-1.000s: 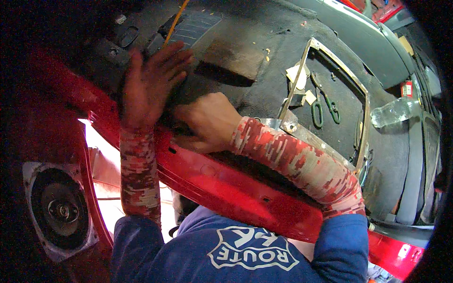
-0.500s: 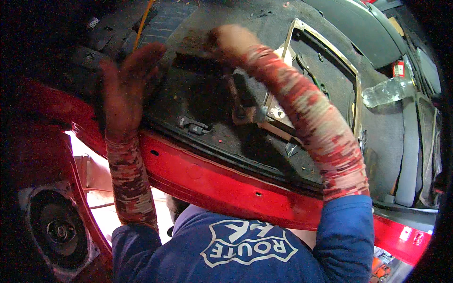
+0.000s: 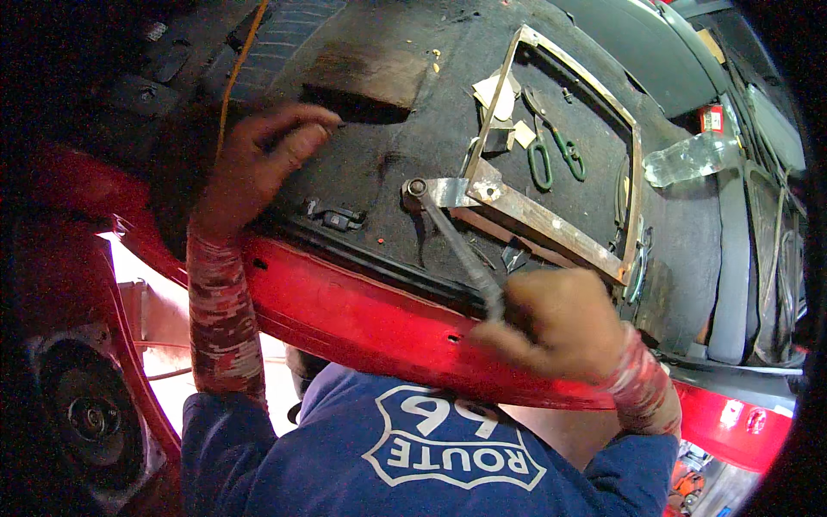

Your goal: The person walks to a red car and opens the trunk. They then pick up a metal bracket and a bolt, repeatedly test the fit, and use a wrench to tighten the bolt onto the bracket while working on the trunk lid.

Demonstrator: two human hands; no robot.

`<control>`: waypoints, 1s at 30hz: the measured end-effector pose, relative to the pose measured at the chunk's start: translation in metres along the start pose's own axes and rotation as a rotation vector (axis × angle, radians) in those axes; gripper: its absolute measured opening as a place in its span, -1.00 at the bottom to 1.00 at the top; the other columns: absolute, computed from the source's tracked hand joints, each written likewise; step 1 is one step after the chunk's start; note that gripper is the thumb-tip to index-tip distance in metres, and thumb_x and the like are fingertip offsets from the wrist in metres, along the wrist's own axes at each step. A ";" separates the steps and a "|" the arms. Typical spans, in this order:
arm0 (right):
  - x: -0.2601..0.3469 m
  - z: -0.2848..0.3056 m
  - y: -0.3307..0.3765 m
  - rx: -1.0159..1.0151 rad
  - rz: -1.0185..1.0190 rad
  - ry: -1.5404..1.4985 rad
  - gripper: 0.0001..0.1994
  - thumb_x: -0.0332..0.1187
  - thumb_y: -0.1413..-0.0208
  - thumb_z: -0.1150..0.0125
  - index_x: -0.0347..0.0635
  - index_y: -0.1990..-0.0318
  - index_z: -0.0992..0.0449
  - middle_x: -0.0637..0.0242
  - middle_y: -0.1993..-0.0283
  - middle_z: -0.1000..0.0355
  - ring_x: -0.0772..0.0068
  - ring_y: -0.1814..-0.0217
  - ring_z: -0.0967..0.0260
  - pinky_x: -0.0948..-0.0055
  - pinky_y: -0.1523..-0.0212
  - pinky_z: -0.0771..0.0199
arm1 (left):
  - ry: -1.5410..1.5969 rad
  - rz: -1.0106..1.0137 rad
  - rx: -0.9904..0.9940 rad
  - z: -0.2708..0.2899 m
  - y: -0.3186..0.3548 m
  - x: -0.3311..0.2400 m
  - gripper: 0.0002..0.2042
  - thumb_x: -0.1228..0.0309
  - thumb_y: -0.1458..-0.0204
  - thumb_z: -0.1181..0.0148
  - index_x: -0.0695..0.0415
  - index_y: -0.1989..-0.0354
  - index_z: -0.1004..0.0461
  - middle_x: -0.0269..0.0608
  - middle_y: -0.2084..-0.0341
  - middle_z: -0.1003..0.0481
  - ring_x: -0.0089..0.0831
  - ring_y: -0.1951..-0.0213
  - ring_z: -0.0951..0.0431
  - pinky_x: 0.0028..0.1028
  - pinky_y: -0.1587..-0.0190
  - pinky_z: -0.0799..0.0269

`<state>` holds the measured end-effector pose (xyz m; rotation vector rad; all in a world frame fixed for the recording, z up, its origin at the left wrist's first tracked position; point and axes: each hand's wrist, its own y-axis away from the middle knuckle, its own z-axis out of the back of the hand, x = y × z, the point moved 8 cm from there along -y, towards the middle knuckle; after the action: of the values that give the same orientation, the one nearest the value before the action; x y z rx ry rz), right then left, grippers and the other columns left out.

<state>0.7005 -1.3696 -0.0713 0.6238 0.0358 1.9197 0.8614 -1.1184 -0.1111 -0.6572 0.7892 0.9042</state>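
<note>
My right hand (image 3: 560,323) is closed around the handle end of a metal wrench (image 3: 461,246), near the red sill. The wrench's round head sits at the end of a shiny metal bracket (image 3: 448,191), which joins the corner of a worn rectangular metal frame (image 3: 551,226). This frame lies on dark grey carpet (image 3: 362,168). My left hand (image 3: 267,159) hangs over the carpet to the left, thumb and fingers apart, holding nothing. Green-handled snips (image 3: 551,146) rest inside the frame, near pale scraps (image 3: 494,96).
A wooden block (image 3: 366,76) lies beyond my left hand. Along the near carpet edge is a small black latch-like part (image 3: 338,217), above the red car sill (image 3: 362,319). A clear plastic bottle (image 3: 693,159) lies right. A round speaker (image 3: 93,418) is at lower left.
My right hand has swung the wrench handle from the far side toward me, over the sill. My left hand's fingers have come lower and bent more. The view has shifted slightly.
</note>
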 end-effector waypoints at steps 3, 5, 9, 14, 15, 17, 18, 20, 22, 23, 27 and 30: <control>0.047 -0.033 -0.022 0.015 0.097 0.118 -0.56 0.11 -0.16 -0.29 -0.08 0.47 -0.53 0.20 0.54 -0.47 0.04 0.54 -0.48 0.12 0.54 -0.47 | -0.054 0.037 0.225 -0.019 0.001 0.000 -0.69 0.25 -0.37 -0.05 0.17 -0.04 -0.61 -0.20 0.03 -0.62 -0.39 -0.10 -0.54 -0.36 -0.23 -0.36; 0.076 -0.036 -0.044 -0.149 0.168 0.145 -0.58 0.10 -0.17 -0.26 -0.06 0.49 -0.53 0.24 0.52 -0.47 0.11 0.52 -0.50 0.17 0.57 -0.45 | -0.045 0.069 0.192 -0.020 0.001 0.006 -0.69 0.25 -0.38 -0.03 0.17 -0.03 -0.61 -0.19 0.04 -0.62 -0.37 -0.07 -0.55 -0.35 -0.21 -0.38; 0.109 0.008 -0.124 -0.663 0.426 0.265 -0.74 -0.06 -0.08 -0.28 0.00 0.48 -0.62 0.24 0.51 -0.52 0.10 0.50 -0.54 0.18 0.58 -0.50 | -0.006 -0.008 -0.198 0.008 -0.005 0.018 -0.63 0.20 -0.42 0.02 0.24 0.00 -0.60 -0.18 0.17 -0.63 -0.43 0.08 -0.59 -0.41 -0.08 -0.44; 0.097 0.059 -0.194 -0.684 0.355 0.305 -0.75 -0.15 -0.03 -0.26 -0.07 0.57 -0.60 0.16 0.53 -0.57 0.04 0.48 -0.60 0.05 0.52 -0.56 | 0.120 0.133 -0.370 0.029 0.006 0.039 -0.60 0.13 -0.43 0.02 0.23 -0.02 -0.59 -0.19 0.25 -0.60 -0.43 0.14 -0.56 -0.40 -0.07 -0.43; 0.097 0.072 -0.186 -0.786 0.385 0.348 -0.73 -0.15 -0.07 -0.25 -0.05 0.57 -0.61 0.16 0.54 -0.56 0.04 0.49 -0.59 0.06 0.51 -0.56 | 0.146 0.203 -0.313 0.026 0.005 0.042 -0.61 0.13 -0.41 0.00 0.22 -0.02 -0.60 -0.19 0.26 -0.59 -0.43 0.13 -0.55 -0.40 -0.08 -0.43; 0.083 0.096 -0.171 -0.829 0.295 0.468 -0.71 -0.15 -0.13 -0.22 -0.03 0.58 -0.63 0.17 0.55 -0.55 0.04 0.49 -0.58 0.08 0.51 -0.57 | 0.117 0.274 -0.197 0.018 0.006 0.040 -0.63 0.15 -0.39 -0.04 0.19 -0.06 -0.59 -0.21 0.26 -0.58 -0.46 0.14 -0.54 -0.41 -0.07 -0.42; 0.080 0.109 -0.156 -0.894 0.309 0.476 -0.68 -0.11 -0.23 -0.18 -0.05 0.48 -0.64 0.17 0.49 -0.57 0.09 0.49 -0.57 0.14 0.48 -0.57 | 0.060 0.272 -0.139 0.015 0.006 0.034 -0.64 0.16 -0.38 -0.05 0.17 -0.09 -0.58 -0.22 0.24 -0.57 -0.48 0.15 -0.53 -0.42 -0.05 -0.43; 0.068 0.127 -0.124 -0.922 0.373 0.245 -0.64 -0.10 -0.33 -0.16 -0.16 0.42 -0.59 0.12 0.47 -0.51 0.11 0.52 -0.48 0.21 0.47 -0.50 | -0.001 0.140 -0.097 0.007 0.003 0.013 -0.65 0.19 -0.37 -0.08 0.13 -0.16 -0.55 -0.25 0.20 -0.57 -0.52 0.18 -0.53 -0.46 0.02 -0.44; 0.053 0.140 -0.101 -0.831 0.523 -0.239 -0.66 -0.19 -0.36 -0.19 -0.30 0.38 -0.52 0.06 0.44 -0.43 0.15 0.46 -0.39 0.28 0.41 -0.41 | -0.027 -0.107 -0.138 -0.001 0.002 -0.019 -0.64 0.23 -0.36 -0.09 0.09 -0.24 -0.51 -0.27 0.15 -0.56 -0.56 0.22 -0.54 -0.53 0.10 -0.44; 0.044 0.143 -0.094 -0.754 0.580 -0.469 -0.70 -0.24 -0.38 -0.18 -0.35 0.30 -0.51 0.06 0.35 -0.42 0.21 0.38 -0.39 0.34 0.33 -0.42 | 0.151 -0.094 -0.080 -0.010 0.001 -0.023 -0.63 0.24 -0.37 -0.08 0.09 -0.26 -0.49 -0.27 0.14 -0.56 -0.57 0.23 -0.55 -0.55 0.13 -0.44; -0.002 0.117 -0.098 -0.456 0.470 -1.202 -0.72 -0.20 -0.42 -0.10 -0.25 0.01 -0.53 0.13 0.07 -0.58 0.37 0.25 -0.59 0.37 0.28 -0.67 | 0.635 0.073 0.240 -0.044 0.002 -0.040 -0.62 0.26 -0.38 -0.06 0.12 -0.29 -0.46 -0.27 0.15 -0.56 -0.61 0.26 -0.58 -0.61 0.22 -0.45; -0.040 0.111 -0.099 -0.496 0.416 -1.172 -0.53 0.14 -0.45 0.08 -0.13 0.05 -0.40 0.23 0.14 -0.48 0.41 0.31 -0.44 0.34 0.34 -0.43 | 0.572 0.194 0.327 -0.055 -0.004 -0.042 -0.63 0.25 -0.38 -0.06 0.16 -0.26 -0.47 -0.30 0.21 -0.55 -0.64 0.31 -0.57 -0.63 0.29 -0.45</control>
<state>0.8447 -1.3894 -0.0218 1.3675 -1.3404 1.5563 0.8318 -1.1808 -0.1058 -0.5576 1.4989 0.7393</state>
